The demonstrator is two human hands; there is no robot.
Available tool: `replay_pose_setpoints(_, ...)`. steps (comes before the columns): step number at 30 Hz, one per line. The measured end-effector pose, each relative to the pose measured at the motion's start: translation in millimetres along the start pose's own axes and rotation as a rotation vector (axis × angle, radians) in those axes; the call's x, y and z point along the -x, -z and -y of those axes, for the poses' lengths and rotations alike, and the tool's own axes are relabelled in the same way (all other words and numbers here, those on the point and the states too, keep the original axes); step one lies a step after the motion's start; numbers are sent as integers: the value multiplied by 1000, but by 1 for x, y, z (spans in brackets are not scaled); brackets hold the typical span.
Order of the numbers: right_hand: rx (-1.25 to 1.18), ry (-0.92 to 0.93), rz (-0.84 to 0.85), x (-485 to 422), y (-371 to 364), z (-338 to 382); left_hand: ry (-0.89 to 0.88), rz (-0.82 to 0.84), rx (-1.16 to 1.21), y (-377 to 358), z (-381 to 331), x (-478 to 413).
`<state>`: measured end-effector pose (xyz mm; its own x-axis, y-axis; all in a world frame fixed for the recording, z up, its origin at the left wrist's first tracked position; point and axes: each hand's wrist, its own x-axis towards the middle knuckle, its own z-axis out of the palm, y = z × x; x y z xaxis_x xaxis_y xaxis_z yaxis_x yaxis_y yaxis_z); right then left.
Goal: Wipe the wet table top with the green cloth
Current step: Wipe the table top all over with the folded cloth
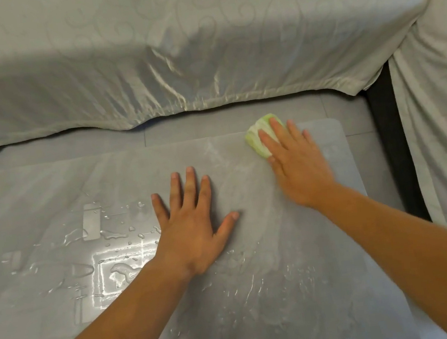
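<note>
The grey table top (pixel 123 180) fills the lower view. Puddles and drops of water (pixel 115 254) glisten on its left half, and smeared streaks run down the middle. A small green cloth (pixel 258 135) lies bunched near the far right corner. My right hand (pixel 296 161) presses flat on the cloth with straight fingers, covering most of it. My left hand (pixel 192 223) rests flat on the table's middle, fingers spread, holding nothing.
A sofa under a pale satin cover (pixel 175 49) stands just beyond the table's far edge, and another covered seat (pixel 439 117) stands to the right. A strip of grey tiled floor (pixel 211 123) lies between table and sofa.
</note>
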<state>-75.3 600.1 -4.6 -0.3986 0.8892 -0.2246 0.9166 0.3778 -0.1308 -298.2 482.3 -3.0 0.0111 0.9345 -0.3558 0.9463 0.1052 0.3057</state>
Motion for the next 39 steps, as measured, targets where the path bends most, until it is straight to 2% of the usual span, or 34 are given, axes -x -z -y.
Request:
replay_pose_setpoints(1,-21,-79,-25,1,-1,12,0,2,-1,0,1,0)
replay_pose_setpoints(2,-6,-73,-68,12,-8,24,2,7,-3,0,1,1)
replay_pose_setpoints(5,21,231,-50,82,-31,46,2,22,-37,3,-1,2)
replay_pose_setpoints(7,39,348,7,95,-30,21,5,25,-53,4,-4,1)
replay_pose_setpoints(8,51,314,1,88,-26,3,9,19,-56,3,-6,1)
replay_pose_setpoints(11,-50,-47,-35,52,-8,-40,7,2,-126,-1,-8,1)
replay_pose_setpoints(13,-100,-181,-88,51,-10,-40,14,-15,-151,-5,-7,2)
replay_pose_setpoints(15,-54,-178,-115,84,-26,-23,15,-22,-134,-4,-7,2)
replay_pose_setpoints(18,-39,12,-23,148,-41,-12,12,-13,-112,-2,-6,1)
replay_pose_setpoints(20,-67,62,-1,142,-35,-32,14,-9,-101,-1,-6,1)
replay_pose_setpoints(24,-166,-256,-103,87,-18,-43,19,-15,-90,-1,-7,1)
replay_pose_setpoints(26,-136,-275,-131,93,-23,-26,14,-12,-77,-1,-8,1)
replay_pose_setpoints(28,-80,-141,-126,127,-38,2,10,-26,-53,0,-8,2)
replay_pose_setpoints(31,-42,165,-54,176,-55,30,16,-63,-38,0,-7,13)
replay_pose_setpoints(33,-38,228,-29,155,-50,23,38,-50,-73,-3,-3,25)
replay_pose_setpoints(37,-95,21,-102,54,-25,36,84,-48,-96,-11,5,44)
replay_pose_setpoints(39,-100,-53,-105,41,-27,55,103,-63,-85,-11,6,48)
